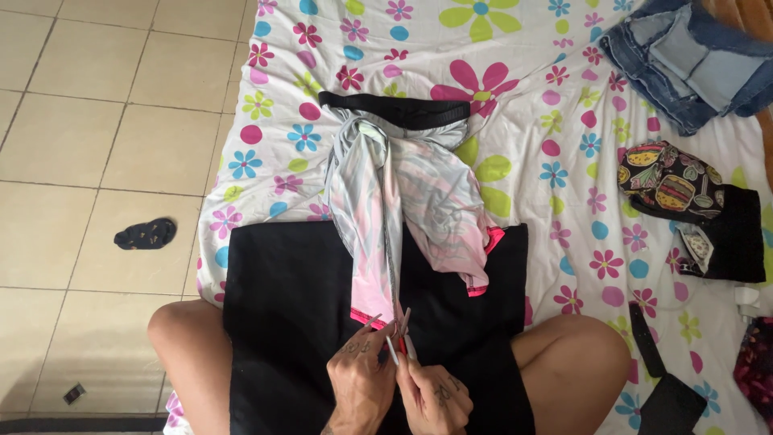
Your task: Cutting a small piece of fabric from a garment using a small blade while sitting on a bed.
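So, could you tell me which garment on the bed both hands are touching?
The pale pink-and-grey garment with a black waistband; left hand and right hand pinch its hem. Denim lies apart.

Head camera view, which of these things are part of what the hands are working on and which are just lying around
In hand:
- left hand and right hand, pinching the hem
- pink and grey patterned garment
- black cloth under it, across the lap

Lying about:
- denim piece
- food-print pouch
- black sock on the floor
- flowered bedsheet
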